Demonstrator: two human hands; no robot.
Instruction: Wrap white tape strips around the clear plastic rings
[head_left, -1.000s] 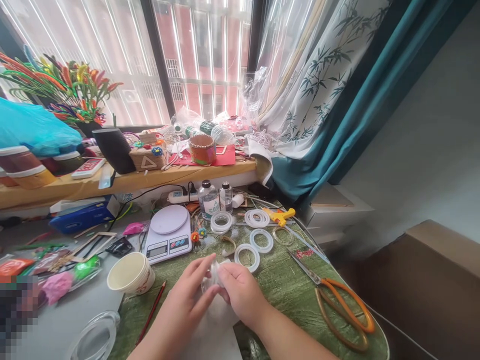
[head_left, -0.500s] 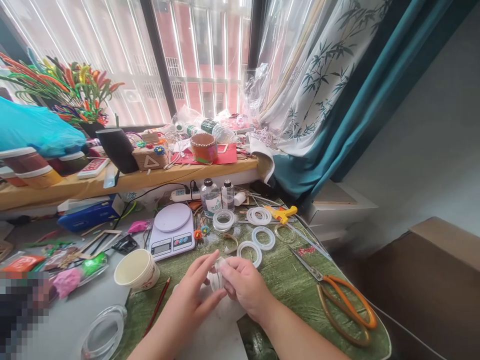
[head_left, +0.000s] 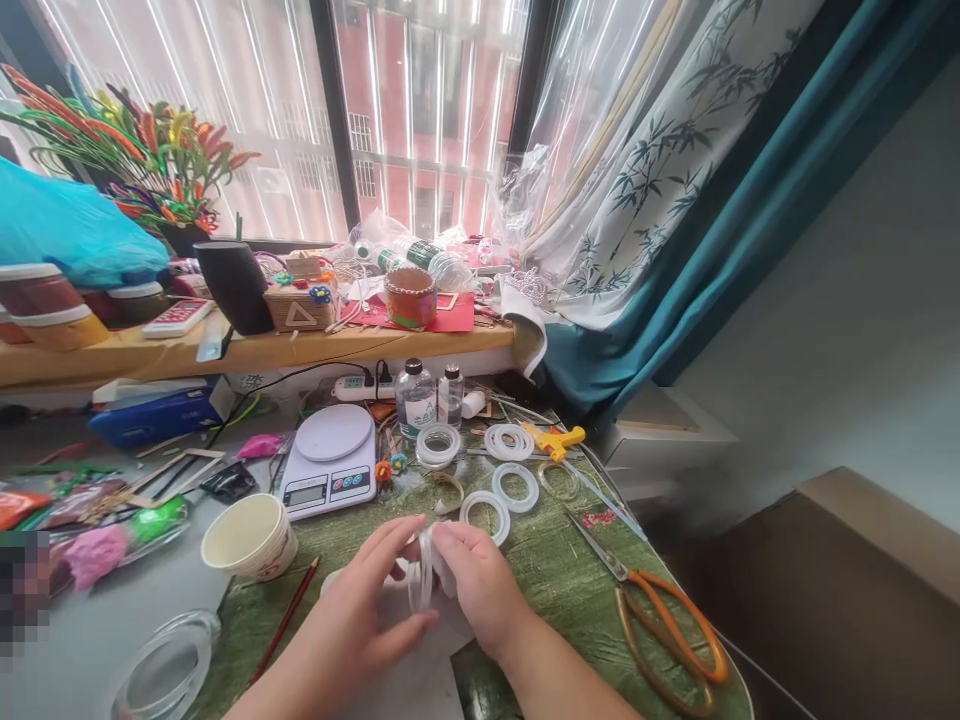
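Note:
Near the bottom centre, my left hand [head_left: 375, 600] curves around the left side of a translucent white ring [head_left: 421, 580], thumb and fingers spread at its edges. My right hand [head_left: 480, 585] pinches something whitish and soft-looking against the ring's right side; its exact form is partly hidden by the fingers. The ring is held upright above a white sheet [head_left: 420, 670]. Just beyond my hands lie a clear-white ring [head_left: 485, 516], a bluish ring [head_left: 516, 487] and a stack of white rings [head_left: 510, 441].
Large scissors with orange handles [head_left: 675, 610] lie at right, near a yellow glue gun [head_left: 555, 441]. Stacked paper cups [head_left: 251, 540], a pencil [head_left: 289, 615] and a kitchen scale [head_left: 330, 465] stand or lie left. Two bottles [head_left: 416, 398] stand behind, below the cluttered sill [head_left: 450, 345].
The view has shifted slightly. The ring between my hands is now turned more edge-on and upright, and my left fingers and thumb are spread wider around it.

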